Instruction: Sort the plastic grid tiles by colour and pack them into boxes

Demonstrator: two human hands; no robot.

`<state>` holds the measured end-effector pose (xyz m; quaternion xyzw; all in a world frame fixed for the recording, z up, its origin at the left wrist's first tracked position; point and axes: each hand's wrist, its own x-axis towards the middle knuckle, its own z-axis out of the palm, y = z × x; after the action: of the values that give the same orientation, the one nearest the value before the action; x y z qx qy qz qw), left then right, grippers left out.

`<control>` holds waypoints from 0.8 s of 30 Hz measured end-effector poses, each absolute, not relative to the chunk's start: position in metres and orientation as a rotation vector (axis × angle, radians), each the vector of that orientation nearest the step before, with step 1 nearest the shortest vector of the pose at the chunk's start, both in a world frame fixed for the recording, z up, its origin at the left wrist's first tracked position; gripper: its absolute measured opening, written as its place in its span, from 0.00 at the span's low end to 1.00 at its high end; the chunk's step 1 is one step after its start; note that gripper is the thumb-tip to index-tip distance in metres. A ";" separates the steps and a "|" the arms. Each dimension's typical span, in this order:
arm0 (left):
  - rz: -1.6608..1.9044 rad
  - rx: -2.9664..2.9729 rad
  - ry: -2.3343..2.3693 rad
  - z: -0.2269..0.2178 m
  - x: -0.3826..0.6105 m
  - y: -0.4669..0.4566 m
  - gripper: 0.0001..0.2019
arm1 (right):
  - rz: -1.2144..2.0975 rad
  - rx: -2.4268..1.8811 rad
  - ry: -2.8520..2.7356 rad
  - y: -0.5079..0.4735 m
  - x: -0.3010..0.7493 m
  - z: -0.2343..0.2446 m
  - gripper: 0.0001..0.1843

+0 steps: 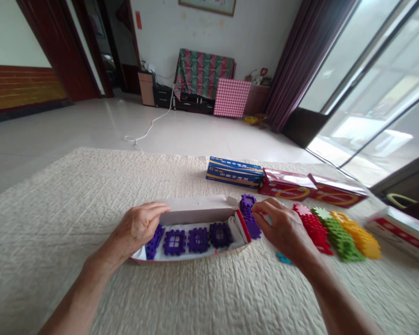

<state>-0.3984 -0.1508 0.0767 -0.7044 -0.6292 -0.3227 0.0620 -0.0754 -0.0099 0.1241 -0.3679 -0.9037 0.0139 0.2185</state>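
An open cardboard box (192, 216) lies lengthwise before me, its white lid flap folded back. Three purple window-shaped plastic blocks (175, 242) rest in a row on the box's white lining, and another purple block (153, 243) leans at the left end. My left hand (138, 230) is closed over the box's left end, fingers together at the rim. Right of the box stands a stack of purple blocks (248, 202). My right hand (281, 223) is beside that stack, its fingers curled in a pinch; whatever is between the fingertips is hidden.
Red (312, 230), green (342, 237) and yellow block rows (359, 237) lie to the right, with a teal piece (284, 258) under my right arm. A blue box (234, 173) and two red boxes (288, 184) stand behind. A white-red box (403, 235) sits far right.
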 end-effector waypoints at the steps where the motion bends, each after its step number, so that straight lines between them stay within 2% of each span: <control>1: -0.974 -2.128 -1.901 0.075 -0.400 -0.150 0.18 | 0.034 -1.064 -2.491 -0.006 -0.067 0.121 0.10; 8: -0.935 -2.119 -1.877 0.061 -0.412 -0.148 0.16 | 0.069 -1.321 -2.566 0.003 -0.045 0.094 0.11; 14: -0.929 -2.110 -1.874 0.059 -0.414 -0.149 0.16 | 0.047 -1.337 -2.635 -0.002 -0.056 0.084 0.13; 24: -0.951 -2.142 -1.897 0.074 -0.402 -0.151 0.17 | 0.080 -1.280 -2.626 -0.004 -0.056 0.081 0.10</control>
<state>-0.4022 -0.1513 0.0742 -0.7089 -0.6280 -0.3149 0.0632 -0.0559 -0.0038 0.0807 -0.4352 -0.8932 0.0273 0.1093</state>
